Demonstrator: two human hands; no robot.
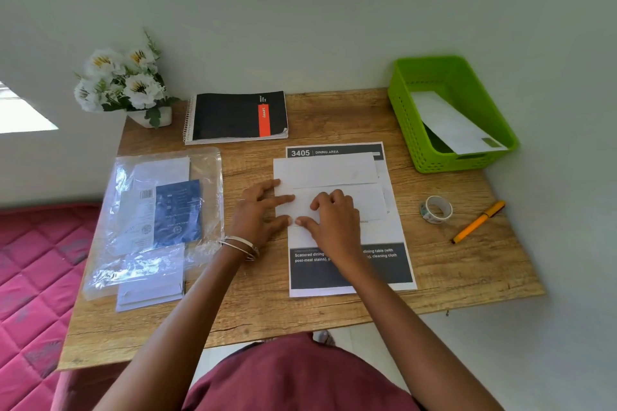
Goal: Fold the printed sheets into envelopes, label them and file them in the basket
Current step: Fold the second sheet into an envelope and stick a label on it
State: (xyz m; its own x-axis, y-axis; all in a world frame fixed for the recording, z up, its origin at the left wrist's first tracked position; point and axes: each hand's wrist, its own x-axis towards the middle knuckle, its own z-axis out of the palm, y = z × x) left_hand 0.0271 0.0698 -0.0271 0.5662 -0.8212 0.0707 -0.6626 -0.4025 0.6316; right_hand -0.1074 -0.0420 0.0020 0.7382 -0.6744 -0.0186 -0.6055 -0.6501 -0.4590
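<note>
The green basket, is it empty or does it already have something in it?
Not empty. The green basket holds one white envelope lying slanted inside, one end resting up on the near rim.

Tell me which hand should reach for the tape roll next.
Right, probably. The tape roll lies right of the printed sheet, on the right hand side; the left hand would have to cross over.

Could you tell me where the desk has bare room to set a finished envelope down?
Bare wood lies between the printed sheet and the tape roll, and along the near edge below the pen. The left is crowded by the plastic packet and notebook.
</note>
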